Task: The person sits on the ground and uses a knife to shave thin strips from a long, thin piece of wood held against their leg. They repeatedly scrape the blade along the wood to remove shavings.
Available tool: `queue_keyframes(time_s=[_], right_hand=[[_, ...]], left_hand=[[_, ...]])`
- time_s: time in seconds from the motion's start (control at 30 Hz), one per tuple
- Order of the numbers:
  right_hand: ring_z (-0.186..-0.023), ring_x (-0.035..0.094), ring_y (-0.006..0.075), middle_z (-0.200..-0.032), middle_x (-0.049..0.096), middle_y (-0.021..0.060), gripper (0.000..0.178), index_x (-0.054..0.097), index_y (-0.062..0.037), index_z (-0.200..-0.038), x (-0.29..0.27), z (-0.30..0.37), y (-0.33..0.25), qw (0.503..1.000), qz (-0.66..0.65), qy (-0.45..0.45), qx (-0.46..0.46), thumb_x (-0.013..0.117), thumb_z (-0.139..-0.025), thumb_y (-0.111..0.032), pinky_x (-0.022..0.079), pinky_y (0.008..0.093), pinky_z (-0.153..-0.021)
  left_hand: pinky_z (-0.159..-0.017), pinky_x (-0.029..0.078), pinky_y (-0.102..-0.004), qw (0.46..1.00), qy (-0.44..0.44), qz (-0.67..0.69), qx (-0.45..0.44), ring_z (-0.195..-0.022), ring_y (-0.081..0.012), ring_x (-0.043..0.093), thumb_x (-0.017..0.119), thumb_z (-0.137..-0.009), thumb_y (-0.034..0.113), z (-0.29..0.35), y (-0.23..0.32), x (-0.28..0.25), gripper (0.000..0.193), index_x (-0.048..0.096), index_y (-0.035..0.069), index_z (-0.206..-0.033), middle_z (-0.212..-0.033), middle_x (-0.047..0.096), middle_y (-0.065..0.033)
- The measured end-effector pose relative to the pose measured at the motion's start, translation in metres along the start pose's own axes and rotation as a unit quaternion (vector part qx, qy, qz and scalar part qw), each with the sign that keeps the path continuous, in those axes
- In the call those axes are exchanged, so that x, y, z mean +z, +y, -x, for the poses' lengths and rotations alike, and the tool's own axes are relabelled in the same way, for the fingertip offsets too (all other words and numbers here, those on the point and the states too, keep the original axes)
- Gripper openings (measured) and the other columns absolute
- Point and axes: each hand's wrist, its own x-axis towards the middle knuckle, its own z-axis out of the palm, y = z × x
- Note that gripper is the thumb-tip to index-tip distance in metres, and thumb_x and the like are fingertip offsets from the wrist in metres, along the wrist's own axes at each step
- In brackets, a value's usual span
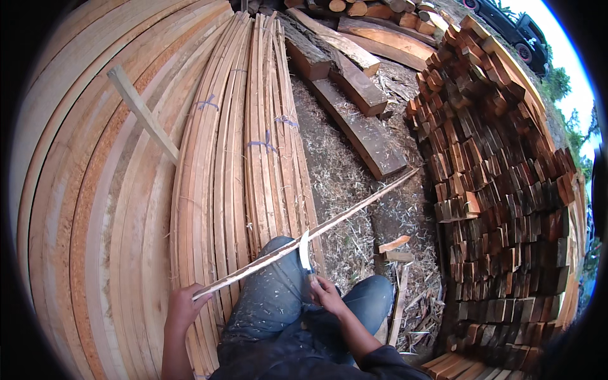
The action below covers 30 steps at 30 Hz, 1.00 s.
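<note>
A long thin wooden strip (354, 209) with a rough, barky edge slants across my knee, its far end pointing up to the right. My left hand (184, 306) is closed round the strip's near end at the lower left. In my right hand (325, 295) is a knife with a curved, pale blade (304, 252), gripped by its dark handle. The blade stands upright against the strip, just above my knee. Wood shavings speckle my blue jeans (269, 299).
Bundles of long strips (231, 152) tied with purple string lie beside me on the left, next to large stacked boards (95, 190). Heavy beams (354, 130) rest ahead on shaving-covered ground (332, 161). A tall stack of cut timber (506, 209) rises on the right. A dark vehicle (512, 31) stands beyond.
</note>
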Motion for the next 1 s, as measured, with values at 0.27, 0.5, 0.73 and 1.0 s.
queue_keyframes(time_s=[0.27,0.5,0.73,1.0], right_hand=[[-0.052,0.038,0.0034,-0.063,0.041,-0.0059,0.023,0.055,-0.0094,-0.115,-0.012,-0.007,-0.002,0.999,-0.008,-0.031,0.015,0.049,-0.099,-0.026,0.03,0.0201,-0.044],[-0.049,0.039,0.0044,-0.061,0.044,-0.003,0.029,0.05,-0.0039,-0.121,-0.005,-0.006,0.011,1.0,0.015,0.003,0.008,0.051,-0.098,-0.02,0.031,0.022,-0.044],[-0.05,0.038,0.0041,-0.062,0.045,-0.0029,0.031,0.05,-0.0044,-0.124,0.003,-0.01,0.004,0.999,-0.014,-0.022,0.041,0.049,-0.099,-0.023,0.032,0.0214,-0.043],[-0.051,0.036,0.0028,-0.065,0.042,-0.0052,0.029,0.05,-0.0054,-0.123,0.001,-0.013,-0.003,0.999,0.014,-0.015,0.047,0.046,-0.1,-0.023,0.031,0.0187,-0.045]], left_hand=[[-0.056,0.044,-0.0371,1.0,-0.03,-0.007,-0.006,-0.057,-0.0313,0.058,0.071,-0.082,0.023,-0.003,0.002,-0.001,0.022,0.065,0.002,-0.082,-0.065,0.059,-0.0163],[-0.056,0.044,-0.0368,0.999,-0.037,-0.027,-0.024,-0.058,-0.0322,0.056,0.07,-0.082,0.023,0.0,-0.001,0.002,0.023,0.063,0.002,-0.084,-0.065,0.058,-0.017],[-0.055,0.043,-0.036,0.999,-0.024,-0.018,-0.018,-0.056,-0.0312,0.054,0.07,-0.082,0.024,0.0,-0.006,0.008,0.024,0.062,0.002,-0.083,-0.064,0.057,-0.0169],[-0.054,0.042,-0.0359,0.999,-0.028,-0.01,-0.035,-0.055,-0.0302,0.054,0.07,-0.083,0.025,-0.003,-0.008,0.008,0.024,0.063,0.002,-0.084,-0.063,0.055,-0.0163]])
